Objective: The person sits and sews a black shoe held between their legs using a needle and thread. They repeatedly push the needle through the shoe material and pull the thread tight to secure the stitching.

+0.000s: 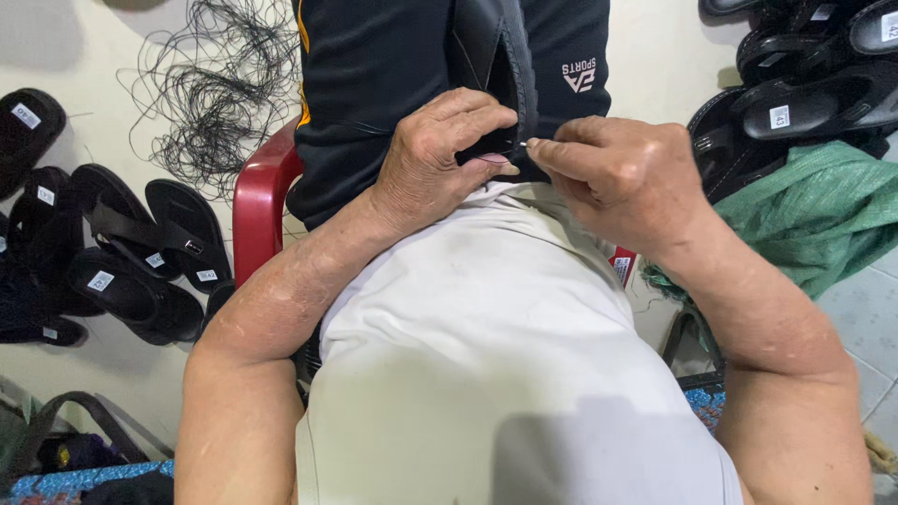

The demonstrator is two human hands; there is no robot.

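the person is sitting on a red plastic chair, working over the lap, dark shorts and pale shirt filling the middle of the view. the left hand is curling closed around the edge of a black sandal piece that is standing up between the knees, fingers on top and thumb tucked beneath, pinning it just where the stitch is going in. the right hand is pinching a thin pale needle between thumb and forefinger, its tip touching the black edge right beside the left fingertips. whether thread is trailing from the needle is too fine to tell. judging from this, the step is going well if the left hand is keeping the piece steady and close to the entry point, while the right is pushing straight rather than at a slant, fingertips clear of the point. a loose tangle of black thread is lying on the floor ahead-left; finished black sandals are lying at the left, more at the right, beside a green sack.
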